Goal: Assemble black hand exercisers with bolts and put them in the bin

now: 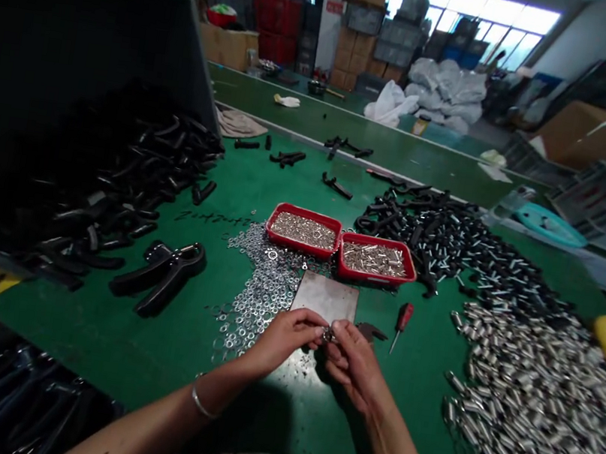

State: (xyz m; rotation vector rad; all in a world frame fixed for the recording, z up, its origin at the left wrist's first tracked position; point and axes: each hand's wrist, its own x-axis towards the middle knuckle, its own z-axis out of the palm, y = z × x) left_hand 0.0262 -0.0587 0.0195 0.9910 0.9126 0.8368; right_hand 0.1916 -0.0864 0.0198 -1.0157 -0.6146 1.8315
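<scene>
My left hand (283, 336) and my right hand (354, 360) meet above the near edge of a flat metal plate (327, 295). Between their fingertips is a small dark, shiny metal part (327, 334), pinched from both sides. Fingers cover much of it, so its exact kind is hidden. Just beyond my right hand lies a dark curved piece (372, 332), partly covered by the hand. A screwdriver with a red handle (405, 316) rests farther right. Loose metal nuts or rings (258, 296) spread left of the plate.
Two red trays, one of tiny metal pieces (305, 211) and one of pins (375, 276), stand behind the plate. Metal springs (542, 414) and black parts (439, 232) are heaped right. A black hand grip (167, 275) lies left, near a large bin (201, 52) of black handles.
</scene>
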